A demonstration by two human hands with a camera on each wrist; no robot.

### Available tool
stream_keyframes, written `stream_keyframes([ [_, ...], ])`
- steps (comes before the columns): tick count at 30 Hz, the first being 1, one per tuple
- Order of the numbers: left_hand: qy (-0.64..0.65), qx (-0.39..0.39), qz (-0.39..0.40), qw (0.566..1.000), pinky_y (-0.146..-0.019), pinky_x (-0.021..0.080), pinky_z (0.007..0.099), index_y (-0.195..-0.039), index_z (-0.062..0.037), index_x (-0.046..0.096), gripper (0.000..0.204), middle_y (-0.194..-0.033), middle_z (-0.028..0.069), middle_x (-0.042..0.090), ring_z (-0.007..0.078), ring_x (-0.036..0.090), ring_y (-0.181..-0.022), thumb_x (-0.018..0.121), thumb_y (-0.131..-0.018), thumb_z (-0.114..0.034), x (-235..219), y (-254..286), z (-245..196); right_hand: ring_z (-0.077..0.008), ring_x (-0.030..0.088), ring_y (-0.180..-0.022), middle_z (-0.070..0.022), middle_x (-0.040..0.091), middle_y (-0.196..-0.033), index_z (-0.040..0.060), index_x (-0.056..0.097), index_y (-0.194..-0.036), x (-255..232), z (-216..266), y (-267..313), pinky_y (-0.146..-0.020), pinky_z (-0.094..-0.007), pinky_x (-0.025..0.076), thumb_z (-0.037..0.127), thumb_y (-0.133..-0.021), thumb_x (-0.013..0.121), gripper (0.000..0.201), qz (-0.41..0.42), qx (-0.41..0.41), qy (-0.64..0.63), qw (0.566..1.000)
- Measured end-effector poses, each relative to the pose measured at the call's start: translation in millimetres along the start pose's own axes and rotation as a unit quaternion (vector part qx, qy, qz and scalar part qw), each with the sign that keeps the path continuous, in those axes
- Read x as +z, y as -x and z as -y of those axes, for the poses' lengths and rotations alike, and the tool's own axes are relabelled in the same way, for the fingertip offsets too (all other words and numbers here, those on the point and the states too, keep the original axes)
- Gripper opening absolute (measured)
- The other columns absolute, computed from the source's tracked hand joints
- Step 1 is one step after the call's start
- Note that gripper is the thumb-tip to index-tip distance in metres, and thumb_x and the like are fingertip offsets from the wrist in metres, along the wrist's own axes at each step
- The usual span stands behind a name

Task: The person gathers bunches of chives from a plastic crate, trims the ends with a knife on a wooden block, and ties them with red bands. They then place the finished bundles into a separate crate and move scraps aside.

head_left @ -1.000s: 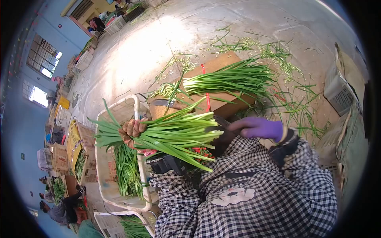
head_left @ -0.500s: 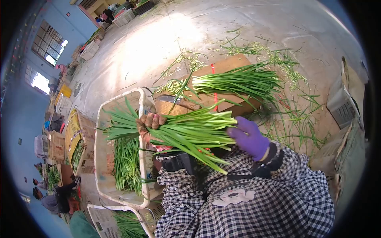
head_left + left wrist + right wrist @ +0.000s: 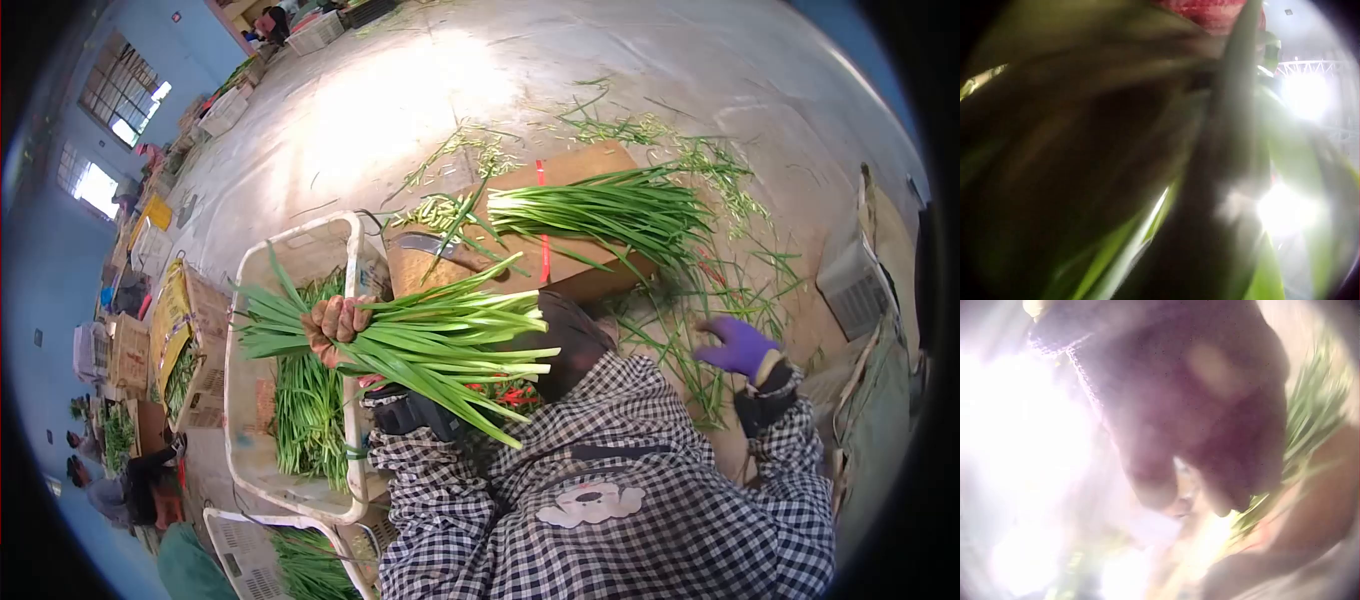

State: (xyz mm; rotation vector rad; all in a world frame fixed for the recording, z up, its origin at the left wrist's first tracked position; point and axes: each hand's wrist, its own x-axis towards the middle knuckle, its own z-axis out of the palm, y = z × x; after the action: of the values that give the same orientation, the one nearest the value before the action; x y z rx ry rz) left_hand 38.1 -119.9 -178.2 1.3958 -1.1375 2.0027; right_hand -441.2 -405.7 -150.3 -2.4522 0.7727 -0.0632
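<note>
My left hand (image 3: 338, 330), in a stained glove, grips a loose bunch of chives (image 3: 450, 345) around its leafy part. The pale cut ends point right, across my lap, and the leaf tips fan out left over a white crate (image 3: 357, 260). In the left wrist view, dark blurred leaves (image 3: 1232, 131) fill most of the picture. My right hand (image 3: 738, 348), in a purple glove, hangs off to the right, apart from the bunch. Nothing shows between its fingers, which are loosely bent with the thumb apart; the right wrist view is hazy with glare.
Ahead, a second chive bundle (image 3: 600, 205) lies on a brown block (image 3: 600, 160) with red straps (image 3: 543, 255). A knife (image 3: 435, 245) rests at the block's left end among trimmings. More chives (image 3: 310, 420) lie in the crate. Scraps (image 3: 735, 185) litter the floor; a grey crate (image 3: 855, 285) stands at right.
My right hand came in to the cut ends of the bunch, then swung away to the right. The left hand keeps its grip, having shifted right and back left in view.
</note>
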Motion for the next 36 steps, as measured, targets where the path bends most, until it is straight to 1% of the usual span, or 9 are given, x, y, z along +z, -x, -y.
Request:
stream_keyframes([
  [11, -0.011, 0.168, -0.042, 0.985, -0.088, 0.044, 0.0306, -0.095, -0.0169, 0.052, 0.013, -0.087, -0.0060, 0.056, 0.0070, 0.058, -0.086, 0.049, -0.084, -0.023, -9, 6, 35, -0.0203, 0.059, -0.065, -0.0079, 0.058, -0.071, 0.0063, 0.062, -0.086, -3, 163, -74, -0.062, -0.0295, 0.046, 0.026, -0.078, 0.061, 0.022, -0.006, -0.273, -0.149, 0.950],
  [12, 0.175, -0.207, -0.001, 0.962, -0.087, 0.044, 0.0308, -0.095, -0.0140, 0.052, 0.016, -0.087, -0.0048, 0.056, 0.0070, 0.057, -0.086, 0.046, -0.085, -0.024, -44, 66, 56, -0.0202, 0.059, -0.065, -0.0079, 0.058, -0.071, 0.0064, 0.062, -0.086, -10, 144, -67, -0.061, -0.0286, 0.046, 0.024, -0.078, 0.060, 0.020, 0.021, -0.252, -0.224, 0.941],
  [13, 0.329, -0.546, 0.032, 0.770, -0.086, 0.044, 0.0310, -0.096, -0.0110, 0.053, 0.021, -0.087, -0.0036, 0.056, 0.0071, 0.056, -0.086, 0.043, -0.085, -0.026, -64, 96, 67, -0.0168, 0.060, -0.066, -0.0068, 0.060, -0.072, 0.0059, 0.063, -0.082, -15, 121, -59, -0.059, -0.0268, 0.046, 0.020, -0.078, 0.061, 0.014, 0.086, -0.112, -0.242, 0.960],
  [15, 0.505, -0.561, -0.028, 0.655, -0.080, 0.042, 0.0294, -0.090, -0.0120, 0.050, 0.016, -0.082, -0.0042, 0.054, 0.0068, 0.053, -0.078, 0.043, -0.086, -0.026, -53, 28, 42, -0.0132, 0.059, -0.074, -0.0043, 0.062, -0.083, 0.0032, 0.059, -0.101, -6, 66, -60, -0.066, -0.0251, 0.048, 0.019, -0.081, 0.061, 0.025, 0.169, 0.125, -0.332, 0.920],
  [18, 0.882, -0.419, -0.184, 0.115, -0.062, 0.036, 0.0243, -0.069, -0.0152, 0.042, 0.023, -0.065, -0.0061, 0.048, 0.0056, 0.042, -0.054, 0.041, -0.089, -0.028, -23, -87, -27, -0.0142, 0.055, -0.090, -0.0075, 0.059, -0.100, 0.0019, 0.049, -0.117, 10, 67, -70, -0.079, -0.0267, 0.044, 0.023, -0.082, 0.061, 0.043, 0.112, -0.049, -0.397, 0.909],
  [21, 0.881, -0.445, -0.157, 0.043, -0.061, 0.035, 0.0235, -0.070, -0.0151, 0.043, 0.020, -0.063, -0.0069, 0.047, 0.0059, 0.043, -0.053, 0.045, -0.088, -0.025, -11, -110, -62, -0.0170, 0.054, -0.095, -0.0081, 0.058, -0.104, 0.0008, 0.049, -0.117, 29, 127, -88, -0.085, -0.0299, 0.041, 0.023, -0.084, 0.058, 0.041, 0.061, -0.193, -0.405, 0.891],
  [26, 0.843, -0.512, -0.153, 0.062, -0.060, 0.034, 0.0241, -0.070, -0.0165, 0.042, 0.021, -0.062, -0.0076, 0.045, 0.0032, 0.039, -0.052, 0.047, -0.088, -0.026, -23, -94, -50, -0.0086, 0.056, -0.071, -0.0043, 0.060, -0.080, 0.0043, 0.061, -0.092, 4, 187, -79, -0.061, -0.0247, 0.046, 0.020, -0.081, 0.061, 0.019, 0.267, 0.001, -0.432, 0.861],
  [29, 0.797, -0.554, -0.231, 0.066, -0.060, 0.034, 0.0259, -0.070, -0.0164, 0.043, 0.021, -0.065, -0.0075, 0.047, 0.0032, 0.041, -0.057, 0.047, -0.087, -0.028, -56, -20, 14, -0.0071, 0.054, -0.058, 0.0009, 0.059, -0.081, 0.0058, 0.062, -0.088, 20, 111, -81, -0.051, -0.0207, 0.043, 0.012, -0.072, 0.063, 0.018, 0.027, -0.451, -0.202, 0.869],
  [36, 0.771, -0.543, -0.156, 0.294, -0.073, 0.039, 0.0304, -0.079, -0.0117, 0.052, 0.023, -0.063, -0.0024, 0.046, 0.0125, 0.050, -0.065, 0.044, -0.089, -0.030, -42, -84, -5, -0.0244, 0.060, -0.080, -0.0109, 0.063, -0.089, 0.0055, 0.064, -0.091, 10, 11, -28, -0.072, -0.0355, 0.048, 0.026, -0.071, 0.062, 0.029, 0.030, 0.099, 0.223, 0.969],
])
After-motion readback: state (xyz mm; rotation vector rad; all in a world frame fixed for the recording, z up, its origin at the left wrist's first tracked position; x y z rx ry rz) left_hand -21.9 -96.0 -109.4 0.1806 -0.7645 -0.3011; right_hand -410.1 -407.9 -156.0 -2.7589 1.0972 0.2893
